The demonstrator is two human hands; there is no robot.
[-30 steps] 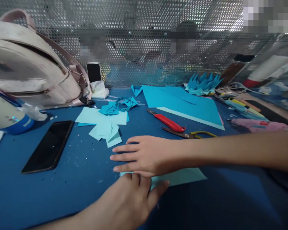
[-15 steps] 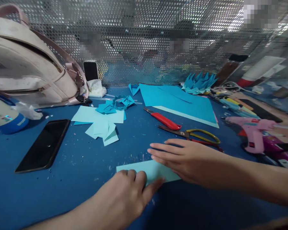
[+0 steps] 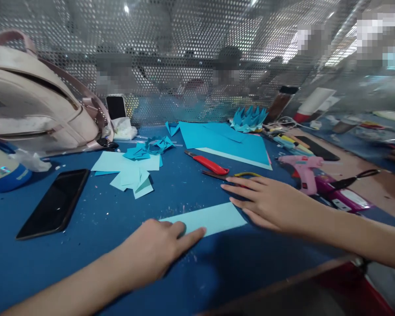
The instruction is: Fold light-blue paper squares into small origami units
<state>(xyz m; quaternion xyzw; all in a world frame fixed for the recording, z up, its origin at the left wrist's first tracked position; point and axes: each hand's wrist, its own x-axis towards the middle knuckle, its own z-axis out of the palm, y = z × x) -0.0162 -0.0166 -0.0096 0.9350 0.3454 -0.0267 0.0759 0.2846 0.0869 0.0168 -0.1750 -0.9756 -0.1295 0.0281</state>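
Left hand [image 3: 151,250]: your fingers lie loosely curled on the near left end of the pale blue paper strip [image 3: 206,219], index tip pressing it, gripping nothing.
Paper strip: it lies flat on the blue table [image 3: 102,228], between your hands.
Right hand [image 3: 266,202]: fingers spread flat, touching the strip's right end.
Risk: uneven pressure could skew or crease the strip.
Scissors [image 3: 237,175]: just beyond your right fingertips; a careless sweep could catch the blades or the red utility knife [image 3: 206,163].
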